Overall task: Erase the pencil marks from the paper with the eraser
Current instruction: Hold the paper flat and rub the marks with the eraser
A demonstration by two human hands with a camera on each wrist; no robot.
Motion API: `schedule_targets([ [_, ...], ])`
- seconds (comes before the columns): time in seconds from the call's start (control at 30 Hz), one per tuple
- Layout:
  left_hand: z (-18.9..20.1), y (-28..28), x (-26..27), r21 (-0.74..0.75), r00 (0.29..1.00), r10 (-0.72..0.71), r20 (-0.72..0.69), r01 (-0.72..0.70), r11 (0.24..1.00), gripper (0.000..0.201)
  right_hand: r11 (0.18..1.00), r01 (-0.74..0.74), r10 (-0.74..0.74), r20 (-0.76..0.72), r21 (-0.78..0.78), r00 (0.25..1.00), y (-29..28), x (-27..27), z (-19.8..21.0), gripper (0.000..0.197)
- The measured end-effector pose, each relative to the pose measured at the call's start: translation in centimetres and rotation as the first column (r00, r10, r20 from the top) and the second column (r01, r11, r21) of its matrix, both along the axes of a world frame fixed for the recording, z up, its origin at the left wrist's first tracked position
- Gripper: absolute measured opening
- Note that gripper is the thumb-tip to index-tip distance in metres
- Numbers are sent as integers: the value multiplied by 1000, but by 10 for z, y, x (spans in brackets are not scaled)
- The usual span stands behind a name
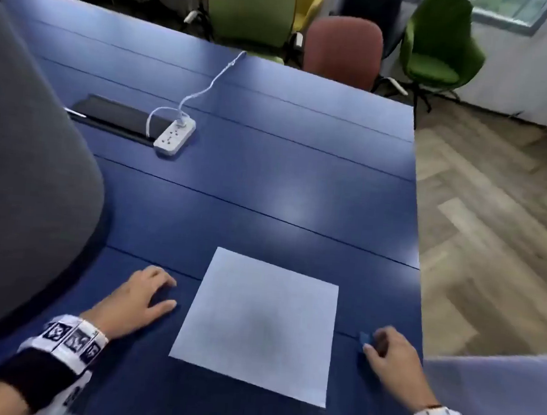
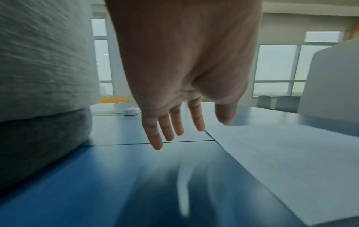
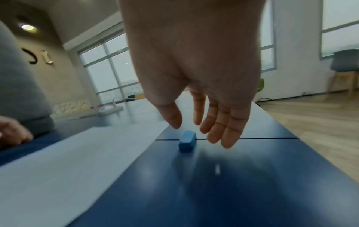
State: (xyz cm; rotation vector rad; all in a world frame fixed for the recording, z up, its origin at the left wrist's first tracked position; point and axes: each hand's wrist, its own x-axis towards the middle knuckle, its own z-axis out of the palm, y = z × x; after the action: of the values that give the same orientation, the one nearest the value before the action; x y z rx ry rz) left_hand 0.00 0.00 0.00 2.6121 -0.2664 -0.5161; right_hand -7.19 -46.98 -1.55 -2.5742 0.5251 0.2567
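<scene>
A sheet of paper is lying flat at lower centre on the blue worktop. The right hand is hovering over a blue eraser just right of the sheet, fingers spread and holding nothing. The left hand is sitting left of the paper, fingers relaxed

Small blue eraser lies just right of white paper.
</scene>
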Motion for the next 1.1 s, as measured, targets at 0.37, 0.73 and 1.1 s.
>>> schedule_targets([
  [0.37, -19, -42, 46, 381, 957, -271, -102, 289, 878, 88, 996, 81, -84, -81, -31, 993, 8, 9, -4, 24],
  [0.73, -30, -38, 31, 336, 952, -290, -93, 304, 891, 92, 993, -6, 15, 81, -116, 997, 30, -10, -19, 20],
  [1.1, -32, -35, 22, 308, 952, -287, -109, 307, 901, 94, 940, -225, 253, 84, -255, 964, 31, -39, -27, 16],
])
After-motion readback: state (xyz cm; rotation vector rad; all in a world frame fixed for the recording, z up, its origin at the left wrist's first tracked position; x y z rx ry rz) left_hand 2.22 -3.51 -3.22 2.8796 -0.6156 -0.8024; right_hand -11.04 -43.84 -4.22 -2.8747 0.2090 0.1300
